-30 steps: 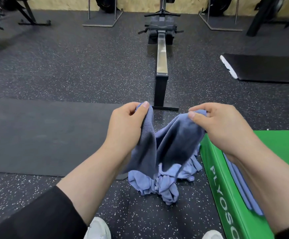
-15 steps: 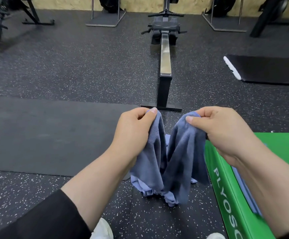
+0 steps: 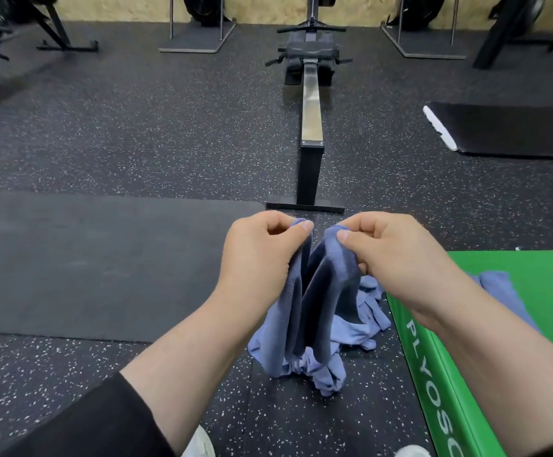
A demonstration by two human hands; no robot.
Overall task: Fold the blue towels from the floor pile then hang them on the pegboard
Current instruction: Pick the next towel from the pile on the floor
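A blue towel hangs doubled between my hands above the floor. My left hand pinches one top corner and my right hand pinches the other, the two corners almost touching. Below it a crumpled pile of blue towels lies on the speckled floor. Another blue towel rests on the green plyo box at my right, partly hidden by my right forearm. No pegboard shows in this view.
A rowing machine runs straight ahead, its foot just beyond my hands. A dark mat lies at the left and a black mat at the far right. Racks and stands line the back wall. My white shoes show at the bottom.
My hands have come together, bringing the two held corners of the towel nearly side by side. The towel now hangs folded in narrower, longer drapes.
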